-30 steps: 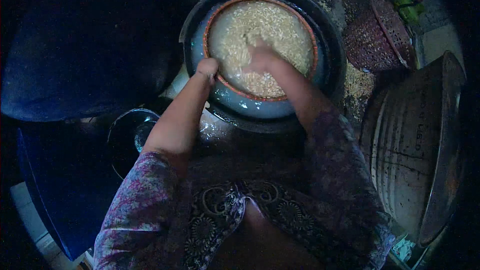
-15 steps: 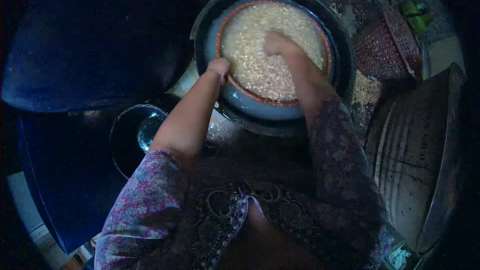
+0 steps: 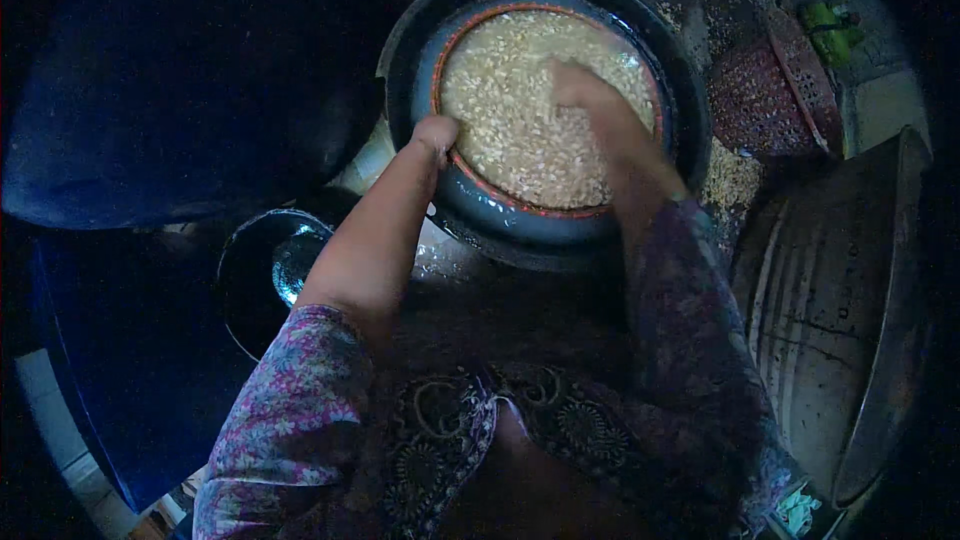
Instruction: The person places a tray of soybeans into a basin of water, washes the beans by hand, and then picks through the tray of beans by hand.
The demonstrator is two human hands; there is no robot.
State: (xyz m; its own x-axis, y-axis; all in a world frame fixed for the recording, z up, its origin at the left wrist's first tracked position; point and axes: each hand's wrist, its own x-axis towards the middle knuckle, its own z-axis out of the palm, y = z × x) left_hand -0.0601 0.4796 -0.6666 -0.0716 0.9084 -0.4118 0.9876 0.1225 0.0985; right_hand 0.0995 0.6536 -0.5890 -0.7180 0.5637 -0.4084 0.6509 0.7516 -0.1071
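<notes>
A round basket with an orange-red rim (image 3: 520, 207) sits in a wide black tub (image 3: 560, 252) holding cloudy water. Pale split beans (image 3: 530, 155), wet and loose, fill the basket. My left hand (image 3: 437, 133) is closed over the left side of the rim, its thumb and fingertips partly hidden. Over at the right half of the basket, my right hand (image 3: 585, 90) reaches down at the surface of the beans. Motion smears its fingers, so I cannot make out whether they are spread or curled.
Right of the tub lies a reddish perforated basket (image 3: 765, 95) with bits stuck to it. A large ribbed grey container (image 3: 830, 320) leans nearer me. Left stand a round dark bucket (image 3: 235, 285) and big blue drums (image 3: 150, 170). Spilled beans (image 3: 735, 180) lie on the floor.
My right hand has moved slightly to the right across the beans. Water and beans in the basket have shifted. My left hand stays on the rim.
</notes>
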